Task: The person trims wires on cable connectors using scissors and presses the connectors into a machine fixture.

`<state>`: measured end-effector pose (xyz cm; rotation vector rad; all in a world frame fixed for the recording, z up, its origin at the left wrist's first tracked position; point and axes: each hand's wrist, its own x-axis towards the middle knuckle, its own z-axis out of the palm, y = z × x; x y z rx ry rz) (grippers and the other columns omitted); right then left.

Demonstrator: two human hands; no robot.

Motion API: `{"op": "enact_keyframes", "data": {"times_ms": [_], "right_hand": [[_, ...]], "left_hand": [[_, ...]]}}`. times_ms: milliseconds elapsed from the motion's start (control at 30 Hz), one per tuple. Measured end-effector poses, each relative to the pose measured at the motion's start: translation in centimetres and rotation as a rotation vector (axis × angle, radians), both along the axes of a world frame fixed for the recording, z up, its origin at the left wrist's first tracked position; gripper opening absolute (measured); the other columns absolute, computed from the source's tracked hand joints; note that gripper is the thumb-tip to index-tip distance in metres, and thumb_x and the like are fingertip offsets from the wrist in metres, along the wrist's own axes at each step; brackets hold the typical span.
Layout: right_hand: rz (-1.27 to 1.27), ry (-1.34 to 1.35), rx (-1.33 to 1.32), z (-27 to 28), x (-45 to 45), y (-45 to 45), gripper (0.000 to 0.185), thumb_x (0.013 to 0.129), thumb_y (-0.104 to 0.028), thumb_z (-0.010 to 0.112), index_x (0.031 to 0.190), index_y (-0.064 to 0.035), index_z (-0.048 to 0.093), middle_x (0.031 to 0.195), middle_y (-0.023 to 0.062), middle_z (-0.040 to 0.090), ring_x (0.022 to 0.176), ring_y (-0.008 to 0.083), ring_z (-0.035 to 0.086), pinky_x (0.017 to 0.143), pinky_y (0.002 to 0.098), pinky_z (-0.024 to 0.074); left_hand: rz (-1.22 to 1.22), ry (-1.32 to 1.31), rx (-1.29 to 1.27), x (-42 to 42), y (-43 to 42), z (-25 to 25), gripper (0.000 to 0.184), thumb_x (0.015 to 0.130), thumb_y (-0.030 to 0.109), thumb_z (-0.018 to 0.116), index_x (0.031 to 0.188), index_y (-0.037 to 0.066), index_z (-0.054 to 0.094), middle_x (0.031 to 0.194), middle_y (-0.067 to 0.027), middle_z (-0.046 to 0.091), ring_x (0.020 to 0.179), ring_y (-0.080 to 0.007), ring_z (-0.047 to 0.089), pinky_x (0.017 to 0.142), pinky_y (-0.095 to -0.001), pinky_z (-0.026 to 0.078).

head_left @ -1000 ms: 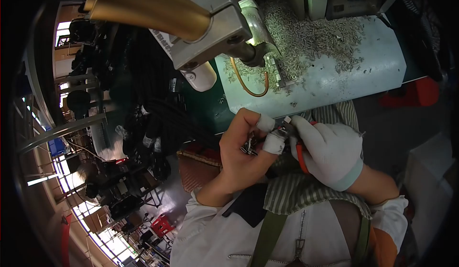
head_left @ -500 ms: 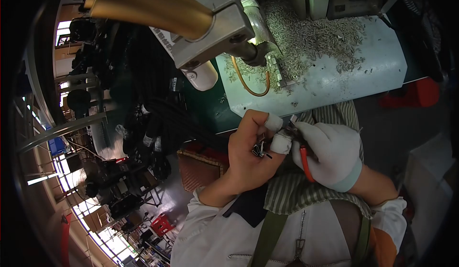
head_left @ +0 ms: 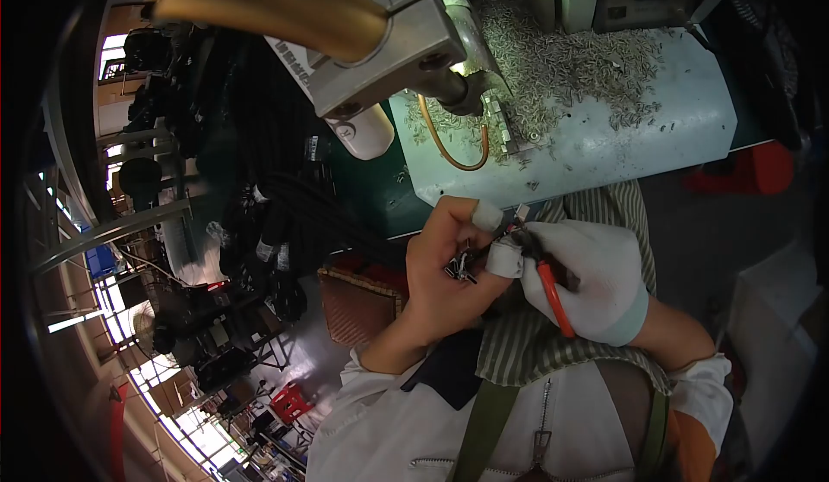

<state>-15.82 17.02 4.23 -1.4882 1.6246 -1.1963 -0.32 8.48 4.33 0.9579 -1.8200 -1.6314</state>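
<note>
My left hand (head_left: 436, 283), with white wraps on the thumb and a fingertip, is curled round a cluster of small black and silver parts (head_left: 462, 264). In my right hand (head_left: 600, 279), which wears a white glove, is a pair of red-handled pliers (head_left: 553, 296). The dark jaws of the pliers meet the wrapped fingertips of my left hand. A small silver piece (head_left: 522, 214) sticks up there between the two hands. Fingers hide exactly how it is gripped. Both hands are above my lap, in front of the striped apron (head_left: 535, 352).
Just beyond my hands stands a machine with a gold cylinder (head_left: 276, 12) and a looped tube (head_left: 447, 156). Many small metal bits (head_left: 561, 72) lie heaped on its pale plate (head_left: 587, 158). Dark bundles (head_left: 285, 214) are at left, a red object (head_left: 743, 170) at right.
The pliers have tilted a little, and their handle shows more. The silver piece has shifted slightly left and turned. My left hand has moved slightly to the left.
</note>
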Motion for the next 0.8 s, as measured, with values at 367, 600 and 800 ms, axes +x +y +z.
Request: {"op": "enact_keyframes", "data": {"times_ms": [367, 600, 800], "right_hand": [[-0.044, 0.038, -0.033, -1.2, 0.4, -0.2, 0.022, 0.074, -0.014, 0.066, 0.094, -0.006, 0.064, 0.063, 0.0069, 0.055, 0.051, 0.0219, 0.057, 0.049, 0.0327, 0.0452], [0.109, -0.293, 0.259, -0.9, -1.4, 0.0, 0.014, 0.08, -0.013, 0.063, 0.086, -0.0005, 0.061, 0.055, 0.0086, 0.05, 0.044, 0.0184, 0.05, 0.046, 0.0296, 0.0427], [-0.139, -0.524, 0.564, 1.1, -4.7, -3.4, 0.024, 0.086, -0.019, 0.058, 0.073, 0.001, 0.054, 0.052, 0.0069, 0.052, 0.047, 0.0107, 0.056, 0.045, 0.0281, 0.0441]], "left_hand": [[-0.049, -0.022, 0.165, -0.2, -1.7, 0.0, 0.017, 0.082, 0.003, 0.066, 0.094, 0.001, 0.054, 0.077, 0.003, 0.056, 0.069, -0.001, 0.048, 0.061, -0.0171, 0.04], [-0.063, -0.077, 0.293, 0.3, -4.0, -0.9, 0.015, 0.08, 0.0, 0.066, 0.092, 0.0, 0.057, 0.075, 0.0037, 0.055, 0.067, -0.001, 0.048, 0.057, -0.0168, 0.038], [-0.174, -0.02, 0.604, -0.4, -9.4, -1.5, 0.014, 0.09, 0.016, 0.056, 0.088, 0.003, 0.057, 0.06, 0.0056, 0.041, 0.046, -0.0032, 0.029, 0.041, -0.0213, 0.018]]}}
